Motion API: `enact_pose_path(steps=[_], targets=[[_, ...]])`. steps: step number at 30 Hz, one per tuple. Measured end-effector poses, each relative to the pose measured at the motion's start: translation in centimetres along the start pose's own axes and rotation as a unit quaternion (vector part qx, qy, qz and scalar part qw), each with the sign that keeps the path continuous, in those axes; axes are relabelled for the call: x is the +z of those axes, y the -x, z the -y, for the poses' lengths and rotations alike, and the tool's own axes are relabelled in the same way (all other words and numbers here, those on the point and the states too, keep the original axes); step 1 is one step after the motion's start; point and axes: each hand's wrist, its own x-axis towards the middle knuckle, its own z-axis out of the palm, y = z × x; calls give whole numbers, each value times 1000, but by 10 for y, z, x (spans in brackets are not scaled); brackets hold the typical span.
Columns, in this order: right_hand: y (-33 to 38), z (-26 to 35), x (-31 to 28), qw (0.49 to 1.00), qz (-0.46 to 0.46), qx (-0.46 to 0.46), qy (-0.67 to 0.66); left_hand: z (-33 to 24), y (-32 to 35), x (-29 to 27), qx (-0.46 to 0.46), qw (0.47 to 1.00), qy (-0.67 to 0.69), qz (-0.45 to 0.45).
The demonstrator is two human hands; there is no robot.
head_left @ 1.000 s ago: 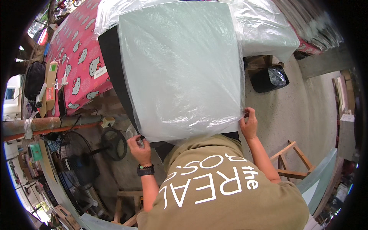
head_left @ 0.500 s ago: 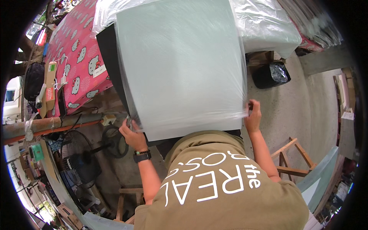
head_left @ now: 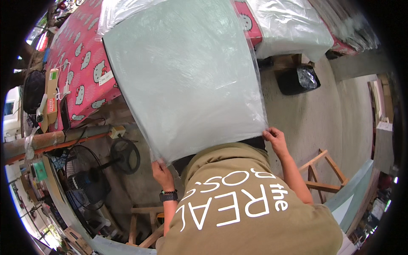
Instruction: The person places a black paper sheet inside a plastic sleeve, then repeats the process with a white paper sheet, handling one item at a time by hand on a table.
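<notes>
Clear plastic film [head_left: 187,85] is covering a pale grey-green panel [head_left: 199,123] before the olive shirt [head_left: 255,216], left hand [head_left: 162,175] and right hand [head_left: 276,141] pinching the film's near corners, probably feeling light, limp and slippery, best gripped there.

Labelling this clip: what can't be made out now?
All in the head view:
Pale panel: far end cut off by the picture's top edge.
Left grip at the clear film: exact finger placement hidden by the hand itself.
Dark material at the waist: mostly covered by panel and shirt; clothing or sheet, can't tell.
Lower right rim clutter: too small.
</notes>
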Motion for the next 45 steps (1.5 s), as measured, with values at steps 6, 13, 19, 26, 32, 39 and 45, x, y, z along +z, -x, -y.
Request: enact_pose_path(steps=[6, 13, 19, 26, 32, 39, 45], targets=[[4, 61, 1, 962, -12, -105, -252, -5, -6, -19, -155, 936, 260, 180], [-31, 117, 67, 784, 108, -72, -607, -115, -44, -63, 11, 755, 393, 525], [-53, 178, 88, 890, -137, -266, -344, -128, -53, -44, 114, 733, 324, 588], [-30, 370, 37, 728, -355, -561, -171, -120, -77, -51, 64, 761, 354, 541], [-126, 528, 89, 502, -340, -794, -48, -97, -93, -51, 28, 787, 367, 495], [-263, 575, 225, 510, -227, -777, 292, -83, -88, -56, 11, 811, 384, 441], [-333, 492, 279, 619, -38, -677, 398, -63, -82, -48, -60, 825, 396, 398]])
